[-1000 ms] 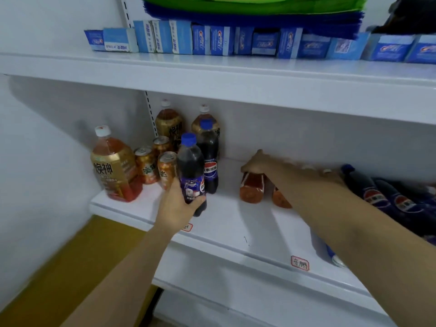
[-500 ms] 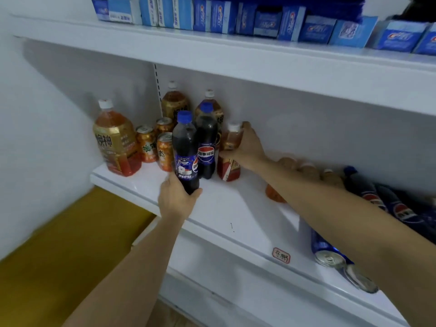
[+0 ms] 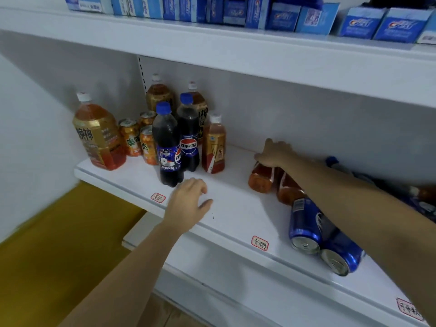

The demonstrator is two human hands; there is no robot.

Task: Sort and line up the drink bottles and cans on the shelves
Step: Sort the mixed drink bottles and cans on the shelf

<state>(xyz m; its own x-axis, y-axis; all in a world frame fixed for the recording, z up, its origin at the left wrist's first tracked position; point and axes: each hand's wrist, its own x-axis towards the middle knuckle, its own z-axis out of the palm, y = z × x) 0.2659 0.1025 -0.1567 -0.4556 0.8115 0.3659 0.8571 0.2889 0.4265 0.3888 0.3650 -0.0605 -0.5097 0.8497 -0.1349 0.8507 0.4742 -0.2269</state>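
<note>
Bottles and cans occupy the middle shelf in two groups. At the left end an upright group stands together: a large tea bottle, three orange cans, two cola bottles one behind the other, two tea bottles behind them, and a small tea bottle just beside the cola bottles. To the right, unsorted stock lies on its side: two small tea bottles, two blue cans near the shelf edge, and more cola bottles partly hidden behind the right forearm. The step in hand is judged to be the pickup of the next fallen bottle. The right hand rests on top of the nearer lying tea bottle, fingers curled down over its upper end; whether the grip is fully closed cannot be told. The left hand hovers above the bare shelf in front of the cola bottles, fingers relaxed and slightly apart, holding nothing. The next move calls for lifting the lying bottle, turning it upright, and setting it beside the standing small tea bottle without knocking the row. Toothpaste boxes fill the shelf above.
</note>
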